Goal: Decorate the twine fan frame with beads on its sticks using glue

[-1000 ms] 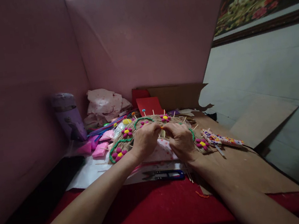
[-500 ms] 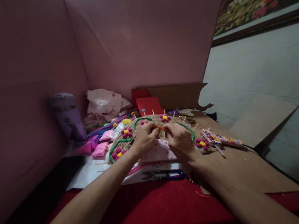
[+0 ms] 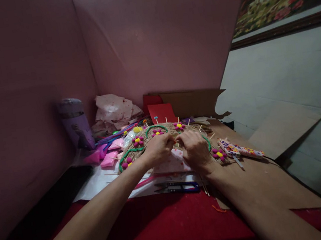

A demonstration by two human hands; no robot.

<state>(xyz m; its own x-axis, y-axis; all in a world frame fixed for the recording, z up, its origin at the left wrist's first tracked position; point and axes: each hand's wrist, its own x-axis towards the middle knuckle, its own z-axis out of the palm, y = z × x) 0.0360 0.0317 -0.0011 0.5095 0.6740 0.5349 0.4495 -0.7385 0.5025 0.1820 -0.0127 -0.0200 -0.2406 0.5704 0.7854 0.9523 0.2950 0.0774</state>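
Note:
A round woven straw piece lies on the table, trimmed with green cord, pink clay flowers and upright toothpicks. My left hand and my right hand rest on its middle with fingertips pinched together. What they pinch is too small to make out. A white dotted cloth sits under both hands.
Blue-handled snips lie just in front of my hands on white paper. A purple bottle stands at the left by the pink cardboard wall. Crumpled cloth, pink clay packets and a patterned stick lie around.
Both hands have dropped slightly lower onto the woven piece and pinch closer together; the small orange bit seen between the fingertips earlier is now hidden.

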